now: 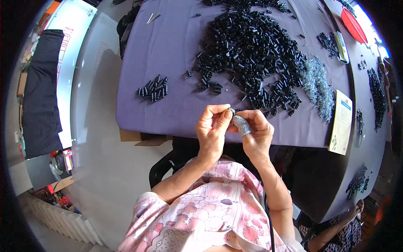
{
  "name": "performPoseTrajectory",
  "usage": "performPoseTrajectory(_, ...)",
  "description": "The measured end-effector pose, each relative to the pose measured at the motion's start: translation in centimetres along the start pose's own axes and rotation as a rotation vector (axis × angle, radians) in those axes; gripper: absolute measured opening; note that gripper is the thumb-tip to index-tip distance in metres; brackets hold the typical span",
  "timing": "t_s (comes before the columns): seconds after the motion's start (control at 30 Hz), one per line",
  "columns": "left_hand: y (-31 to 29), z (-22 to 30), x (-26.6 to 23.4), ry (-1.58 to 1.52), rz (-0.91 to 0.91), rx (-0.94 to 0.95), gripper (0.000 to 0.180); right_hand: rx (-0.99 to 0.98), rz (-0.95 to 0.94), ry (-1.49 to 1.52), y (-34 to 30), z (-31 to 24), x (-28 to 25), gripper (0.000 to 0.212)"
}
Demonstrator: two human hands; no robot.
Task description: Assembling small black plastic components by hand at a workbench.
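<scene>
Both my hands meet just off the near edge of the purple-covered table [168, 119]. My left hand [211, 136] pinches a small dark piece [231, 111] between thumb and forefinger; its exact kind is too small to tell. Fingers of my right hand [259, 136] are closed against the same piece from the other side. A silvery-grey wrap [242, 125] covers my right thumb. Beyond the hands lies a large heap of short black tubular parts [252, 54]. To its right is a pile of small clear parts [319, 86].
A small cluster of black parts [153, 88] lies at the left. At right are a yellowish packet [341, 122], eyeglasses [360, 122] and a red basket [353, 25]. A co-worker's arm [336, 229] shows at lower right. An open cardboard box [147, 137] sits under the table edge.
</scene>
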State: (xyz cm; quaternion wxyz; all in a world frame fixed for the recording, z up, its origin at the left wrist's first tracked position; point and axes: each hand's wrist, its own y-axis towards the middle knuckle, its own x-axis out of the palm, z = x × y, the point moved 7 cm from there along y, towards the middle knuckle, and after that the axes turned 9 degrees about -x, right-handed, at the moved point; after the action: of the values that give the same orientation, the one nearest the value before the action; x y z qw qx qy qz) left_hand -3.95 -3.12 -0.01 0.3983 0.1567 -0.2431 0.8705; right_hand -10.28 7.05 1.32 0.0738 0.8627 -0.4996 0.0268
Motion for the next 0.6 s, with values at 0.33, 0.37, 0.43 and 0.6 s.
performPoseTrajectory(0.33,0.7,-0.7,-0.6,-0.11,-0.076,-0.109,0.007,0.052,0.012,0.195,-0.3,0.3,0.2,0.017)
performPoseTrajectory(0.37,0.7,-0.7,-0.6,-0.1,-0.071,-0.105,0.008,0.052,0.013,0.196,-0.3,0.3,0.2,0.017)
performPoseTrajectory(0.43,0.7,-0.4,-0.5,-0.045,-0.069,-0.062,0.008,0.084,0.024,0.225,-0.3,0.5,0.0,0.013)
performPoseTrajectory(0.6,0.4,0.6,-0.3,0.113,-0.041,0.094,0.009,0.193,0.04,0.337,-0.2,1.2,0.1,0.005)
